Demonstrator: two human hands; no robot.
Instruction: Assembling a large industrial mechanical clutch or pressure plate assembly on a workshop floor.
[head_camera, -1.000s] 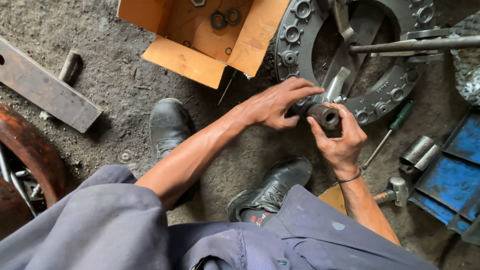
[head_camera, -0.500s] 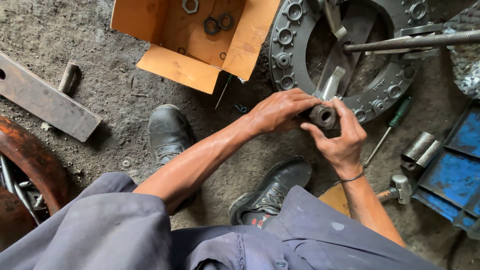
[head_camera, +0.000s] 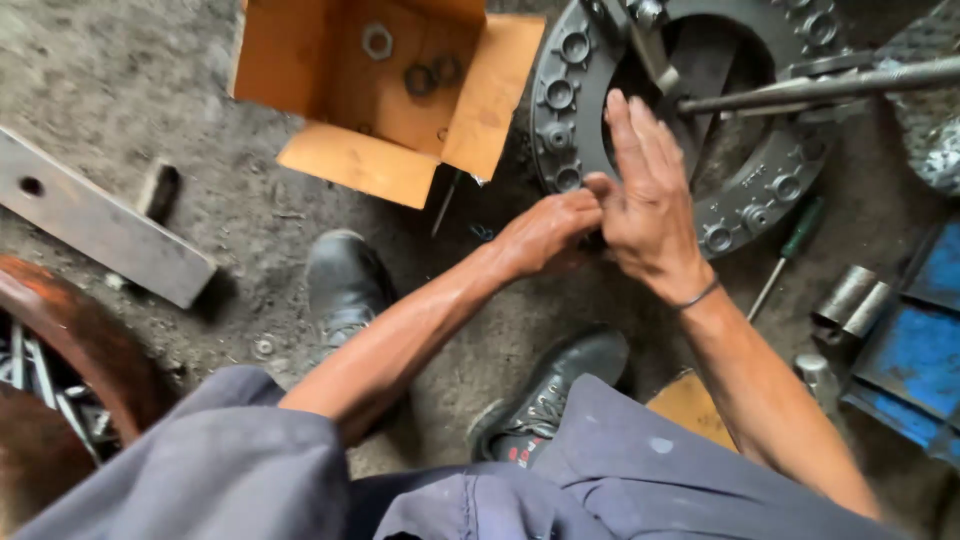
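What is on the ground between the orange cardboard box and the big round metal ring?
In the head view, a thin nail-like metal rod lies on the dirt floor between the cardboard box and the metal ring.

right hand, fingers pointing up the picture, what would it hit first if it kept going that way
Probably the grey round metal plate: the right hand already overlaps its ring, fingertips near the central opening and the metal rod. Heights cannot be judged.

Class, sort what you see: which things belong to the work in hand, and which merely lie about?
In hand:
left hand
right hand
round metal plate

Lying about:
cardboard box
screwdriver
flat steel bar
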